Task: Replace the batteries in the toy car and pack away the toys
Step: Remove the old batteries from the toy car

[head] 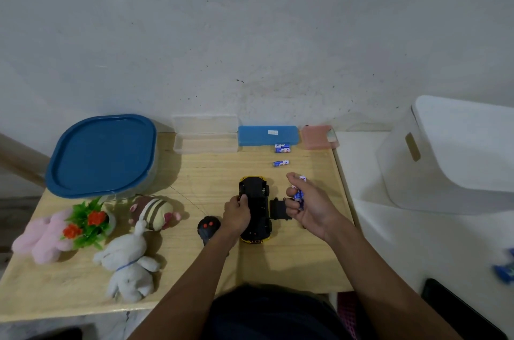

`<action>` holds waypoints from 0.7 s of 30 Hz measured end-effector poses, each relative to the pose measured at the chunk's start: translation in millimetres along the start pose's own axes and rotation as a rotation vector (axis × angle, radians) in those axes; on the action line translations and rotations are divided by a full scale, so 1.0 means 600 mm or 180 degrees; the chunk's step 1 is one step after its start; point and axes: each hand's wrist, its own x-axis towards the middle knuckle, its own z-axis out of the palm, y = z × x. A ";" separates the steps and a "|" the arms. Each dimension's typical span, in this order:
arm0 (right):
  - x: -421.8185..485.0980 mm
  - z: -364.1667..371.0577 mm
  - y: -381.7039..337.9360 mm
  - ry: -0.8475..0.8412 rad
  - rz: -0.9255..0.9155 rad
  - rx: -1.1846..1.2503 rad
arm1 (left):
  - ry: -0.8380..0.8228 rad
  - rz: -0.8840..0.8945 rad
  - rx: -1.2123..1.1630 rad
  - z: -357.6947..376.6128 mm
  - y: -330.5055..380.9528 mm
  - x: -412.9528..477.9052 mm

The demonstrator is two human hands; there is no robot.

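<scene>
A yellow toy car (257,209) lies upside down on the wooden table (194,270), black underside up. My left hand (236,214) grips its left side. The black battery cover (279,209) lies just right of the car. My right hand (308,203), palm up, holds blue batteries (299,196) in curled fingers. More blue batteries lie farther back: a pair (282,147) and a single one (281,163). A black remote with red buttons (207,228) sits left of my left wrist.
A container with a blue lid (103,154) stands at back left. A clear open case (205,142), a blue case (268,135) and a pink case (318,137) line the wall. Plush toys (128,261) and a plastic plant (89,221) lie at left. A white bin (450,153) stands at right.
</scene>
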 end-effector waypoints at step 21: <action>-0.016 -0.006 0.000 0.0114 -0.0294 -0.1432 | 0.1040 0.1009 0.0004 -0.011 0.046 -0.033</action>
